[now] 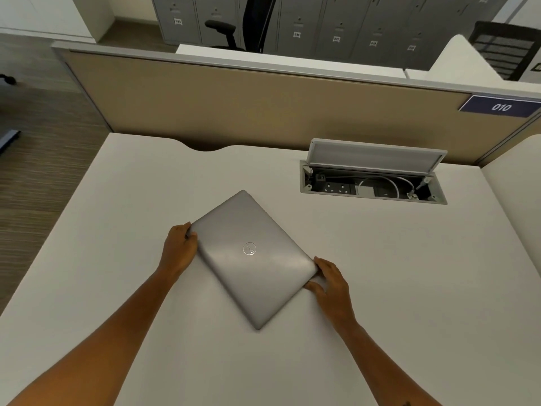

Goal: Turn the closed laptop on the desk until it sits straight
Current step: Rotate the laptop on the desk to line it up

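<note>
— Anything readable from where you stand?

— The laptop (251,256) lid carries a round Dell logo (249,248), turned sideways to us. On the partition (234,98) there is a dark blue plate (500,106) with "010" in white.

— And the lockers (336,24) behind?

— Small number tags on the doors, too blurred to read.

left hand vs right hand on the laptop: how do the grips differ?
The left hand holds the laptop at its left corner, farther from the person; the right hand holds the right corner, nearer.
The left hand's fingers curl onto the lid edge; the right hand's thumb reaches under the near edge.
Shared: both grip opposite corners of the closed, skewed laptop on the desk.
</note>
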The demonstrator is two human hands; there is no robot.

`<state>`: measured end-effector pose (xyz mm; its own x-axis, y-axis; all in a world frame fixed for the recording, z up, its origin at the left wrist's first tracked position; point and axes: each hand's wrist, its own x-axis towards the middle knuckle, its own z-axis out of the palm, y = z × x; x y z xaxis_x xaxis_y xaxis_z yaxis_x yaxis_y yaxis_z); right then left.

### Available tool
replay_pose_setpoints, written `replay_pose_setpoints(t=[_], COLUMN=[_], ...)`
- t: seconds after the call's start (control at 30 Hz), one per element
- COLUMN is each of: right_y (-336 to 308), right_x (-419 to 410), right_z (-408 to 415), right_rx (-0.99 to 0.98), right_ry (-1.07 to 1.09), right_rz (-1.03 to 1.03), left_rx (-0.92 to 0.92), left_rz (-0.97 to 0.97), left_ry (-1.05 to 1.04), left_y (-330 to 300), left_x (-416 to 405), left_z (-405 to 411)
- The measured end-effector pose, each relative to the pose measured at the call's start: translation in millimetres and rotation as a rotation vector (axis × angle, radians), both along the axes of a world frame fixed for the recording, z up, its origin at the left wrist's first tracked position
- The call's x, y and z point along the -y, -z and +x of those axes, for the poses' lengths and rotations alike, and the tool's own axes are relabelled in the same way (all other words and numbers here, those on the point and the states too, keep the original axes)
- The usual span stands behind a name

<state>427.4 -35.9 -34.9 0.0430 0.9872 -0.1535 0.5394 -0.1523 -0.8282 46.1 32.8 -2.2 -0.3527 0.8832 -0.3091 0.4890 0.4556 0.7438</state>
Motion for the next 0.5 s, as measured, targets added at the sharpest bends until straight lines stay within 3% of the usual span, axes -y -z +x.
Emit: replay_pose_setpoints(t=[0.23,0.5], right_y=[-7.8,-18.1], right_x=[-18.6,-33.4], right_z=[4.8,3.0], right_rx=[-0.092,-0.058], right_ry=[0.152,0.243], right_rz=[-0.006,-0.028], left_rx=[0.006,0.01], left_rz=[-0.023,0.02], left_ry=[-0.005,-0.073], left_y=[-0.8,1.4], left_x=[38.5,71.8], left_z=[8.2,12.7])
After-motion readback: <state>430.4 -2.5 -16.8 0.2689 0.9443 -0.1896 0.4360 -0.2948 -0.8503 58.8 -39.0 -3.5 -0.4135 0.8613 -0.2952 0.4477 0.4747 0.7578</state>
